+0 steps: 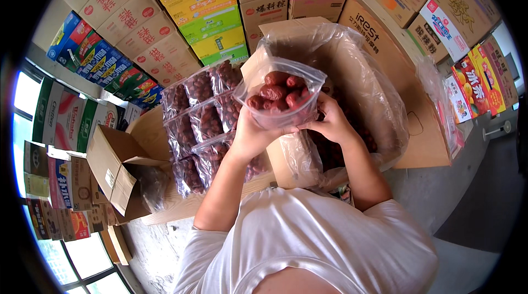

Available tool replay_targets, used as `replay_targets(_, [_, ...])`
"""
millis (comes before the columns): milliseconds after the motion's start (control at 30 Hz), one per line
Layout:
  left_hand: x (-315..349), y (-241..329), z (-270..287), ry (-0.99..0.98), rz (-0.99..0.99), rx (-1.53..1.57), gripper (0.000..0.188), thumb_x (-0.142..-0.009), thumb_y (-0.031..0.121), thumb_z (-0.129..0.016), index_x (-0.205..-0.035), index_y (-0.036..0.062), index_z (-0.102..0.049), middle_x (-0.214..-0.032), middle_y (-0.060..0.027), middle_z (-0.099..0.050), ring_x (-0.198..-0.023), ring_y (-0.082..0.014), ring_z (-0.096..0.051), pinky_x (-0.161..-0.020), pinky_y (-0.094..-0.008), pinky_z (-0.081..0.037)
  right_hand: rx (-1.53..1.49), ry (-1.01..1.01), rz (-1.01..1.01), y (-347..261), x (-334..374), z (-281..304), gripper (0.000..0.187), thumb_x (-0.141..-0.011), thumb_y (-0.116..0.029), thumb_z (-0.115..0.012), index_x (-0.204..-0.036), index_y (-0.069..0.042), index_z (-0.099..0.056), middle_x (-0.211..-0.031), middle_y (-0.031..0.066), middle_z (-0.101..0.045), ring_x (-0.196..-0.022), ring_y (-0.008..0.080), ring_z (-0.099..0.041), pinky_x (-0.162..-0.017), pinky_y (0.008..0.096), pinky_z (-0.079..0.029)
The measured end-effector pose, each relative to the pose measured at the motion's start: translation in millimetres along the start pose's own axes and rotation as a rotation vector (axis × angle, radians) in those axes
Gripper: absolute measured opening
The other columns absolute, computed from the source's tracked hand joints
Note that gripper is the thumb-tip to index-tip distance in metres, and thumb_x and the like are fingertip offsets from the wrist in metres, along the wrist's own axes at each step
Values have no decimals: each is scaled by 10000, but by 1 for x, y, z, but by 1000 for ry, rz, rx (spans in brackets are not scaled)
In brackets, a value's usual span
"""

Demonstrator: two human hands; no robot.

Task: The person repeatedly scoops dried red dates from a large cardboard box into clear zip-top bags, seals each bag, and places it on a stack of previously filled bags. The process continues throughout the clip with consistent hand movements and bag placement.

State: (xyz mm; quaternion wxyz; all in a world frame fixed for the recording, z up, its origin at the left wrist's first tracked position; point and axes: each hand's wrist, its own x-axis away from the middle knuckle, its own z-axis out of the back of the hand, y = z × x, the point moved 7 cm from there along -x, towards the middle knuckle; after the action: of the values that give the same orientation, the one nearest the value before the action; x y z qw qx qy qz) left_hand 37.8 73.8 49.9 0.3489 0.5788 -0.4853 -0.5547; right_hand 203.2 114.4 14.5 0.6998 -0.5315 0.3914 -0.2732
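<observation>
Between my two hands is a clear plastic zip bag (313, 86), its mouth spread wide, with several wrinkled red dates (273, 92) inside. My left hand (254, 134) is closed around the bag's left side and underside. On the other side my right hand (333, 121) grips the bag's lower right edge, thumb and fingers bent against the plastic. Just behind and below the bag stands a large cardboard box (300, 35) with a clear plastic liner (379, 96); more dates (330, 154) lie in it, partly hidden by my right arm.
Left of my hands, filled bags of dates (206, 121) lie in rows on a wooden table (181, 206). An opened carton (113, 167) stands at the table's left end. Stacked cartons (214, 24) line the back, and a long brown box (423, 129) stands at the right.
</observation>
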Motion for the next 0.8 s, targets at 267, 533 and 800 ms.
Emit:
replay_targets(267, [2,-15,-5,20,30,69,748,-620,-14,-888,-1260,7,-502,-1198,-68,-623,-1077,-150,-606,-941,-333,-522,-107,92,7,-2,-1,-8,725,-662,-63,-882,-1284,-3,-513,-1215,77,-608,-1124,161,-569,-990,338,-457])
replay_targets(533, [0,-10,-8,-81,119,169,1005,-575,47,-928,-1421,-15,-389,-1375,-119,-491,-1244,-200,-498,-1070,-368,-413,-8,75,34,-13,3,-6,853,-650,-82,-892,-1367,-19,-434,-1317,81,-535,-1185,157,-519,-1011,339,-436])
replay_targets(800, [-5,3,-10,-107,-57,-112,912,-615,60,-913,-1376,-27,-419,-1310,-121,-551,-1193,-205,-551,-1041,-359,-450,-5,110,119,-32,-5,-1,635,-657,-54,-866,-1202,3,-546,-1129,79,-627,-1065,150,-580,-977,319,-450])
